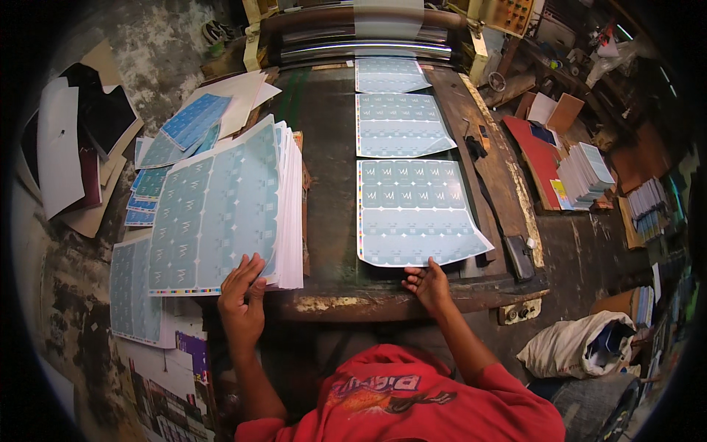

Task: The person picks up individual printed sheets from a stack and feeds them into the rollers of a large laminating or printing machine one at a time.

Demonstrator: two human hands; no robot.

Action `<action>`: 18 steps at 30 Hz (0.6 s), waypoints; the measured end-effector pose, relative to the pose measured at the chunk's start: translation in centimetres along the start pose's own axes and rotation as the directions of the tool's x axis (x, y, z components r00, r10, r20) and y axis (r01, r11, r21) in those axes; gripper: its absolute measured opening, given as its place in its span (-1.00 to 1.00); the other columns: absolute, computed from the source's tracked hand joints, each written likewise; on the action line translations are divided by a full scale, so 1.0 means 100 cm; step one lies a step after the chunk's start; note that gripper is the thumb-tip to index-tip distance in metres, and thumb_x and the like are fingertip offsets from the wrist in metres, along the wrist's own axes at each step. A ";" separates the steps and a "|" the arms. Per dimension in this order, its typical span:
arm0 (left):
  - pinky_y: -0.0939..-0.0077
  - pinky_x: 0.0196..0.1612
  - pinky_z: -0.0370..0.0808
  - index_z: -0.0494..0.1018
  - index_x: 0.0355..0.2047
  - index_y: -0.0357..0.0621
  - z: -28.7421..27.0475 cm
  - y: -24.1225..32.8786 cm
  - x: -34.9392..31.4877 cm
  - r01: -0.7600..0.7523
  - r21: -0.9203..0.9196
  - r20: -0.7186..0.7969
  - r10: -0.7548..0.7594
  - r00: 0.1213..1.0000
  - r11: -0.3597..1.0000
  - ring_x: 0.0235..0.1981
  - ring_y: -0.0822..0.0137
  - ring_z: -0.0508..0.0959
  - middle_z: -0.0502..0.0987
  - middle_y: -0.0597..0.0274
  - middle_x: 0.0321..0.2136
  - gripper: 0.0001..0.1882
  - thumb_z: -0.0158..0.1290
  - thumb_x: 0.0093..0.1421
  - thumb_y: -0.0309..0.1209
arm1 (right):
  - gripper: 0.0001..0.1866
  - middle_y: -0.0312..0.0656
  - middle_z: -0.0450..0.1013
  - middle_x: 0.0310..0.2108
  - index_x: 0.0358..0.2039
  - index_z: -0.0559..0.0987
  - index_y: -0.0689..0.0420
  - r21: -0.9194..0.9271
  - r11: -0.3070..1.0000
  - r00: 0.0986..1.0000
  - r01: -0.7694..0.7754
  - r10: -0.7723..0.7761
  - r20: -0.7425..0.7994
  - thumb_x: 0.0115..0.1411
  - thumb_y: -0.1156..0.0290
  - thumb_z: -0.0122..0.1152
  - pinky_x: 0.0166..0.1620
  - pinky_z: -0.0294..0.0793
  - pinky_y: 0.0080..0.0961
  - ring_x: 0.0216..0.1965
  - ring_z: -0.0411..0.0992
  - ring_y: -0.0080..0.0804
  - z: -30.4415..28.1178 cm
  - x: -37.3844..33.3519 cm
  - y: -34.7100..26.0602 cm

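My left hand (244, 292) lies on the near right corner of a thick stack of printed sheets (213, 214), its fingers stretched out and its thumb apart. Pale blue-green panels with white marks cover the top sheet. At the near edge of a similar printed sheet (416, 214), my right hand (429, 286) holds the margin by thumb and fingers, the other fingers loosely curled. That sheet lies on the dark table with its near right corner lifted. Beyond it, two more printed sheets (401, 121) (390, 76) lie in a row leading to the metal rollers (368, 50).
Loose blue sheets (197, 121) and a lower stack (138, 287) sit at the left. A black strap (482, 173) runs along the table's right side. To the right are paper stacks (587, 173) on a red board (529, 155) and a white sack (567, 346).
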State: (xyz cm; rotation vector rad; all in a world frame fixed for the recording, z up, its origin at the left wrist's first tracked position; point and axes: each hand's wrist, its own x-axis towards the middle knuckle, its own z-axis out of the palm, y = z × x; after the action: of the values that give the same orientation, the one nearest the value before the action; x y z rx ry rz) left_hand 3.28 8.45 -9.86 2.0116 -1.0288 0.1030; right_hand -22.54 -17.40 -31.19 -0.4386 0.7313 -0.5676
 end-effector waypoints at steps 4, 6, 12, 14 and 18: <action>0.26 0.22 0.27 0.55 -0.08 -0.24 0.004 0.001 0.000 0.080 -0.084 -0.044 -0.084 0.995 0.993 0.11 0.11 0.48 0.58 0.09 -0.05 -0.66 -0.03 0.35 -0.24 | -0.56 -0.04 0.51 -0.24 -0.07 0.30 0.11 0.031 0.999 0.998 0.026 -0.028 0.063 0.38 -0.04 -0.15 -0.09 0.51 -0.17 -0.32 0.48 -0.33 0.000 0.028 0.001; 0.33 0.22 0.27 0.54 -0.08 -0.29 0.005 0.003 -0.001 0.154 -0.154 -0.073 -0.167 0.983 0.976 0.08 0.16 0.49 0.58 0.07 -0.05 -0.63 -0.04 0.36 -0.22 | -0.55 -0.06 0.51 -0.23 -0.04 0.29 0.12 0.037 0.999 0.999 0.036 -0.037 0.021 0.37 -0.04 -0.13 -0.10 0.50 -0.19 -0.32 0.46 -0.35 0.003 0.041 0.002; 0.40 0.15 0.33 0.54 -0.15 -0.36 0.001 -0.015 0.007 0.084 -0.834 -0.237 -0.491 0.838 0.546 -0.02 0.30 0.50 0.58 0.09 -0.11 -0.60 -0.05 0.38 -0.20 | -0.46 -0.14 0.48 -0.15 0.03 0.35 0.19 0.009 0.996 0.995 0.088 -0.087 -0.054 0.34 -0.06 -0.08 -0.10 0.48 -0.24 -0.29 0.42 -0.39 0.008 0.076 0.006; 0.38 0.12 0.35 0.56 -0.19 -0.27 0.003 0.000 0.007 0.080 -0.679 -0.331 -0.401 0.854 0.730 -0.06 0.27 0.52 0.58 0.10 -0.15 -0.66 -0.06 0.38 -0.24 | -0.43 -0.13 0.44 -0.09 0.08 0.33 0.17 -0.012 0.992 0.984 0.122 -0.123 -0.129 0.33 -0.07 -0.07 -0.11 0.48 -0.25 -0.27 0.41 -0.38 0.017 0.074 0.006; 0.21 0.15 0.30 0.61 -0.25 -0.10 0.005 0.018 -0.009 -0.061 -0.178 -0.094 0.045 0.995 0.982 -0.01 0.14 0.54 0.61 0.16 -0.15 -0.72 0.02 0.30 -0.20 | -0.33 -0.07 0.37 0.03 0.24 0.16 0.06 -0.017 0.997 0.997 0.071 -0.070 0.042 0.29 -0.09 0.00 -0.13 0.50 -0.27 -0.23 0.43 -0.33 0.060 0.029 -0.004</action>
State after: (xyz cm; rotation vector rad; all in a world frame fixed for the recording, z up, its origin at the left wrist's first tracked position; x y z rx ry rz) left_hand 1.33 8.14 -9.35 1.8000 -0.9984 0.1224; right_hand -16.60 -18.41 -28.45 -0.4938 0.6838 -0.6168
